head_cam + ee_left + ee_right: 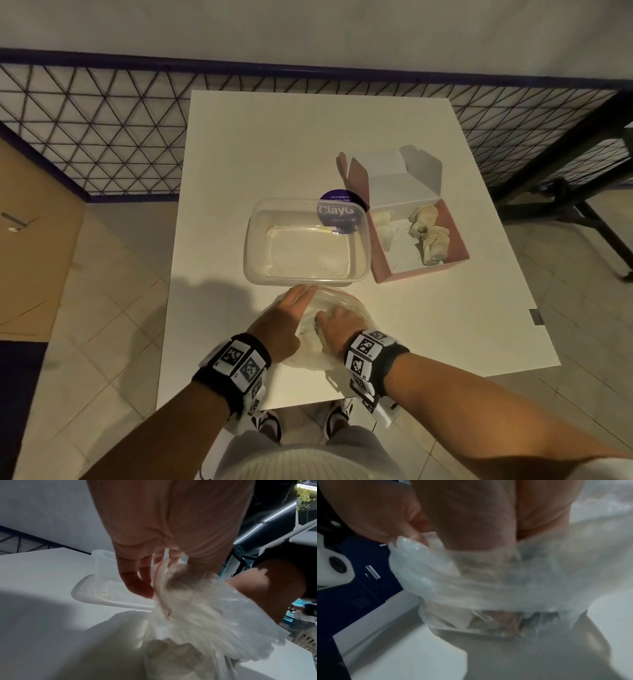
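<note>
A clear plastic zip bag [339, 296] sits on the white desk [274, 144], close to its near edge and right in front of the person. The left hand [281, 318] holds the bag's mouth from the left. In the left wrist view its fingers [135, 582] lie along the rim beside the red zip strip [158, 582], with the thumb on the other side of the film, pinching the edge. The right hand [337, 323] is pushed down into the bag. The crumpled plastic wraps it up to the wrist, so I cannot tell whether its fingers are spread or closed on anything inside. Just beyond the bag stands a clear plastic container [308, 246], partly covering a round purple sticker [339, 198]. An open pink box [421, 272] sits against the container's right side and has pale lumps [430, 236] in it.
</note>
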Available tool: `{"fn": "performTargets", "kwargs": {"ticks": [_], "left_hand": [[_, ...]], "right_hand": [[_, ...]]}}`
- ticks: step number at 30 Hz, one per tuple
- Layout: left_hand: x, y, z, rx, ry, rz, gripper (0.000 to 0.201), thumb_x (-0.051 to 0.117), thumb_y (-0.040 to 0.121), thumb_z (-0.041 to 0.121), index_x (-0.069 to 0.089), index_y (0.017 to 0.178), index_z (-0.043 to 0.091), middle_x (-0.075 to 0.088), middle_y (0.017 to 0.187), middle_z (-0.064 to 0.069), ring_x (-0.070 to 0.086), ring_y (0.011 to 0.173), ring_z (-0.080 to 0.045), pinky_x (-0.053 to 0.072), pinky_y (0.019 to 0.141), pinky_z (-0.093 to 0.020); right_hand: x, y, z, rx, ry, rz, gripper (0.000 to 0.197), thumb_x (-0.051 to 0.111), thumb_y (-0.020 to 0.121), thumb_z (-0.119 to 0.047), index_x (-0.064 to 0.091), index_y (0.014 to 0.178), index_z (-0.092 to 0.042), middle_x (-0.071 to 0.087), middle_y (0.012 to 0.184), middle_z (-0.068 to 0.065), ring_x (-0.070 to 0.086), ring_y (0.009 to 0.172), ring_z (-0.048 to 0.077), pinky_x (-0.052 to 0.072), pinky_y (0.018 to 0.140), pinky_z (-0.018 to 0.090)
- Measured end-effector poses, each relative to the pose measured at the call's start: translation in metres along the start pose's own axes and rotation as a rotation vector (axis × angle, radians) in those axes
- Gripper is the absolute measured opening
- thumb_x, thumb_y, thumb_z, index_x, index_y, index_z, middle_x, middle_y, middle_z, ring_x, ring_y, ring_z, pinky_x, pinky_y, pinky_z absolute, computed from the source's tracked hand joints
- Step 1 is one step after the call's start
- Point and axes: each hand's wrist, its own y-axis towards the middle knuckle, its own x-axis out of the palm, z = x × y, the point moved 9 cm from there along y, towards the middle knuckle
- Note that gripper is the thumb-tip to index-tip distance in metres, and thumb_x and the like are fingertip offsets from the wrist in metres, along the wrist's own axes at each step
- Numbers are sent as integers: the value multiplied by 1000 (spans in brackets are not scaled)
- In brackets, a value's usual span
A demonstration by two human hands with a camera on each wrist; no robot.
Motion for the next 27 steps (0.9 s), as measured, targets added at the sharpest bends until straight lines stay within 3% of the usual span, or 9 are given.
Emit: {"fn": "performTargets", "kwargs": {"ticks": [3, 6, 10, 14, 17, 19, 23, 27], "left_hand": [[0, 2, 0, 5, -9, -25, 96, 54, 68, -14, 19, 152, 17, 22, 157, -2, 37, 137, -25, 38, 109, -32], [-3, 4, -2, -13, -34, -41, 94, 57, 72, -13, 19, 152, 18, 20, 157, -1, 32, 140, -22, 34, 112, -29], [-5, 6, 0, 18, -50, -69, 90, 60, 74, -8, 24, 150, 22, 22, 156, 1, 34, 139, -19, 35, 110, -27], [-2, 8, -8, -37, -83, -128, 90, 59, 72, -5, 27, 149, 29, 19, 155, 5, 33, 138, -14, 33, 108, -22], [-2, 7, -10, -34, -110, -128, 86, 60, 72, -6, 34, 146, 28, 25, 152, 5, 36, 136, -13, 27, 103, -9], [-3, 6, -12, -27, -120, -130, 84, 61, 72, -6, 37, 145, 27, 28, 148, 8, 36, 131, -6, 23, 97, -2], [-8, 4, -17, -44, -177, -126, 72, 66, 76, 7, 45, 137, 39, 25, 139, 15, 31, 126, 0, 24, 101, -11], [-29, -1, -9, -25, -202, -27, 42, 63, 77, 30, 62, 119, 31, 37, 130, 13, 41, 124, -4, 28, 100, -15]], "right_hand": [[-11, -5, -2, -97, -15, 68, 45, 56, 89, -14, 38, 131, -11, 48, 122, 20, 52, 111, 39, 45, 90, 45], [-24, -14, -4, -207, 103, 116, 56, 67, 81, -17, 39, 130, -12, 52, 113, 16, 55, 102, 35, 48, 84, 41], [-39, -23, 3, -231, 211, 169, 57, 69, 78, -23, 42, 126, -13, 53, 109, 14, 58, 95, 34, 45, 77, 35], [-53, -30, 18, -212, 338, 200, 64, 72, 75, -29, 42, 130, -16, 55, 115, 14, 58, 100, 33, 47, 81, 34], [-61, -36, 38, -181, 548, 209, 62, 75, 72, -26, 48, 127, -20, 62, 117, 8, 60, 103, 26, 49, 87, 33], [-62, -41, 50, -169, 622, 188, 61, 76, 71, -23, 49, 126, -22, 65, 112, 6, 62, 100, 22, 50, 86, 31], [-61, -51, 62, -199, 830, 131, 59, 79, 70, -21, 53, 122, -30, 66, 106, -5, 61, 96, 13, 46, 77, 17], [-69, -63, 70, -201, 1080, 123, 57, 84, 63, -27, 57, 114, -30, 70, 96, 1, 66, 87, 18, 54, 76, 31]]}}
